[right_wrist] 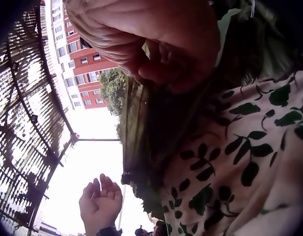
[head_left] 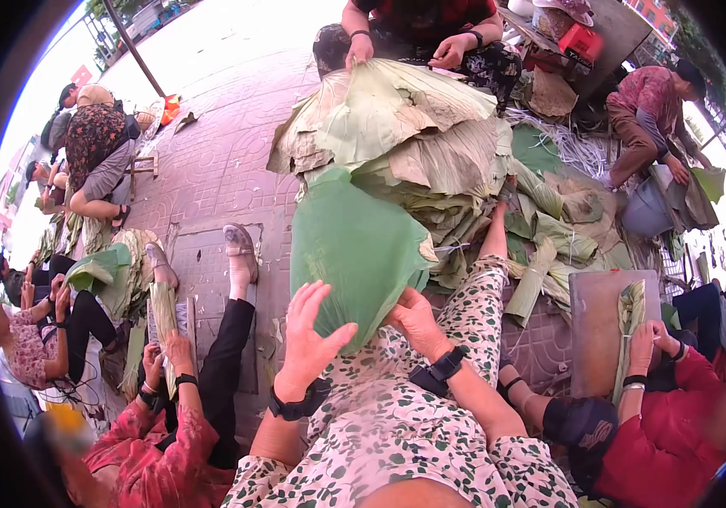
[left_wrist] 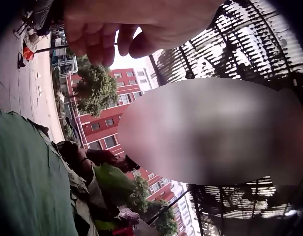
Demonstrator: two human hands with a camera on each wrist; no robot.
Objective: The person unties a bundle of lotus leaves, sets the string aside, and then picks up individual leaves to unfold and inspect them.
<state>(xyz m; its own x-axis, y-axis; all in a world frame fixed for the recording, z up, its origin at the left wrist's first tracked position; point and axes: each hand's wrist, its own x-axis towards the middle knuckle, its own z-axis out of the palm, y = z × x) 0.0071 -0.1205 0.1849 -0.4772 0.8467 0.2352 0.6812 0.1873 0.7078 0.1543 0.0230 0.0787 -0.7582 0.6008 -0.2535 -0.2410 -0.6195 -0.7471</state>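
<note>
A large green leaf (head_left: 354,245) lies over the lap in the head view, its top against a stack of pale, dry-edged leaves (head_left: 405,127). My left hand (head_left: 308,334) is raised by the leaf's lower left edge, fingers spread and nothing gripped. With fingers curled, my right hand (head_left: 421,323) pinches the leaf's lower right edge. In the left wrist view the left hand (left_wrist: 141,24) shows above the green leaf (left_wrist: 31,177). The right wrist view has the right hand (right_wrist: 156,44) close up, its fingertips bent against dark leaf folds (right_wrist: 151,123).
Across the stack a person (head_left: 418,34) touches its top. People in red sit at left (head_left: 155,449) and right (head_left: 668,423), the latter beside a board (head_left: 592,330). Rolled leaves (head_left: 532,284) lie right of the stack; a grey bucket (head_left: 647,207) stands beyond.
</note>
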